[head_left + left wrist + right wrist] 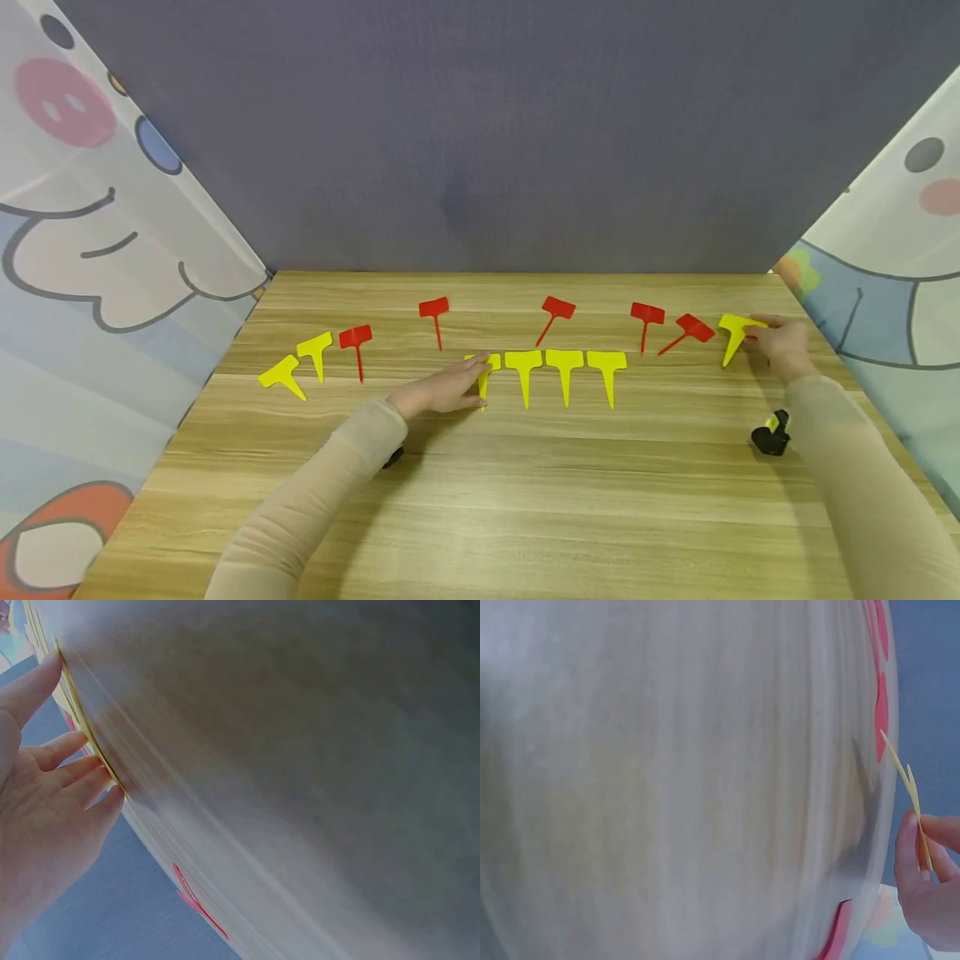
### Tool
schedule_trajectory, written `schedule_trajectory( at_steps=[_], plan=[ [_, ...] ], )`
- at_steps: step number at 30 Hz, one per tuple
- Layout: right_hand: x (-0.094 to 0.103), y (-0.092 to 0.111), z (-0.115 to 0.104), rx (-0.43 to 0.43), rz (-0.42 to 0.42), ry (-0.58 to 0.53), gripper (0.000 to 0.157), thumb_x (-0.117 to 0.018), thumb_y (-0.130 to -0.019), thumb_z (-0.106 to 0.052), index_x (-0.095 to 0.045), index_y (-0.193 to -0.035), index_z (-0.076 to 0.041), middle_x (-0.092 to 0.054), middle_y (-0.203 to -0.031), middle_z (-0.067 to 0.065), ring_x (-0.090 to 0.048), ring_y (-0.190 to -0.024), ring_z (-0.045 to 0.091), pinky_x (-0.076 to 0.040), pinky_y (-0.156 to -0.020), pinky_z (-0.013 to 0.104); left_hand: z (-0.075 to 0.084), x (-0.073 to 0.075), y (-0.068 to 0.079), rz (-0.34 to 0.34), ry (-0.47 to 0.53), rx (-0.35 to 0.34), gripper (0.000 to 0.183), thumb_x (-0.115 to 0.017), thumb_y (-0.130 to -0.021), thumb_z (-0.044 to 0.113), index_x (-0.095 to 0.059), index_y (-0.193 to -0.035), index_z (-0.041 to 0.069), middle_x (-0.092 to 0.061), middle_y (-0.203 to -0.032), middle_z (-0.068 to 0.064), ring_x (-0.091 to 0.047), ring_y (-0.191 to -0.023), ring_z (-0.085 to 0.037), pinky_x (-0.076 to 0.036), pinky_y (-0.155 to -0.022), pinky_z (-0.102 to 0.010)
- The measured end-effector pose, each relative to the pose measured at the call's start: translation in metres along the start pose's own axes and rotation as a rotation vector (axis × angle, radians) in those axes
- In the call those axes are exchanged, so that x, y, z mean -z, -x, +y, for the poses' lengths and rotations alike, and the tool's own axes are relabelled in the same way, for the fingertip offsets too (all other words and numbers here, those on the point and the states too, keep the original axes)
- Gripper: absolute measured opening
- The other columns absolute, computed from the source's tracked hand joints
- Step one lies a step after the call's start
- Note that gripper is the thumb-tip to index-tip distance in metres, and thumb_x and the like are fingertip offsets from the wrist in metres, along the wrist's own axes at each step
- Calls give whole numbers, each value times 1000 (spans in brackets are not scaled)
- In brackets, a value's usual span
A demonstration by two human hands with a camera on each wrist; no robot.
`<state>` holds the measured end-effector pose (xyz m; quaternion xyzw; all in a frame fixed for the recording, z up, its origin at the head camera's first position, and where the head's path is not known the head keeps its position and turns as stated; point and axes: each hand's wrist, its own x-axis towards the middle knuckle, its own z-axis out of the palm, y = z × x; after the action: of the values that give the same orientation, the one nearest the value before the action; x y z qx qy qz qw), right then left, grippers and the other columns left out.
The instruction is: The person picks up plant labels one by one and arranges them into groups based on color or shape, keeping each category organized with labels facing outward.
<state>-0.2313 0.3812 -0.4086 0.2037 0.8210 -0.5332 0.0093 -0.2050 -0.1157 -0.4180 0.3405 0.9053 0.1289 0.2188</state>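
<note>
My right hand pinches a yellow T-shaped plant label by one end of its head, at the far right. In the right wrist view this label is held clear of the table between thumb and fingertips. My left hand rests over another yellow plant label, its fingers fairly straight along the head and the thumb near the stem tip. That label is partly hidden and heads the left end of a row with more yellow labels, stems toward me.
Red plant labels lie scattered behind the row, another to its left. A pair of yellow labels lies far left. A red piece lies below my right hand. A grey panel rises behind the wooden table.
</note>
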Motion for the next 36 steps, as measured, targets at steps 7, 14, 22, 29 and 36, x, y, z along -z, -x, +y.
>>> schedule_trajectory(
  at_steps=[7,14,22,29,36],
  plan=[
    [-3,9,-8,26,-29,-94,40,-53,-86,-10,-47,-125,-4,-45,-99,6,-62,-61,1,-51,-64,17,1,1,1,-5,3,-10,66,-51,-89,32,-20,-139,1,-5,-147,-13,-9,-134,-25,-12,-108,-38],
    [-9,11,-8,64,-117,-204,28,-58,-84,-10,-57,-112,-5,-53,-86,-10,-63,-66,5,-51,-66,20,1,2,2,-7,13,-8,66,-51,-89,32,-20,-139,1,-5,-147,-13,-9,-134,-26,-12,-108,-39],
    [-18,-1,2,78,-261,-191,13,-65,-80,-16,-64,-90,-23,-55,-94,-4,-63,-71,2,-51,-69,22,0,1,2,-3,15,-4,66,-51,-89,33,-21,-139,1,-5,-147,-12,-9,-134,-25,-12,-108,-38],
    [-31,13,-8,102,-336,-152,18,-64,-81,-14,-63,-99,-17,-51,-89,-15,-61,-74,0,-51,-72,24,1,2,1,3,2,-10,66,-51,-89,33,-22,-139,1,-6,-147,-13,-10,-134,-25,-12,-108,-38],
    [-40,23,-17,136,-433,-145,52,-55,-87,-10,-34,-128,14,-45,-114,7,-59,-80,-1,-50,-78,28,1,1,1,1,2,-6,66,-51,-89,32,-21,-139,1,-6,-147,-13,-10,-134,-25,-12,-108,-37]
  ],
)
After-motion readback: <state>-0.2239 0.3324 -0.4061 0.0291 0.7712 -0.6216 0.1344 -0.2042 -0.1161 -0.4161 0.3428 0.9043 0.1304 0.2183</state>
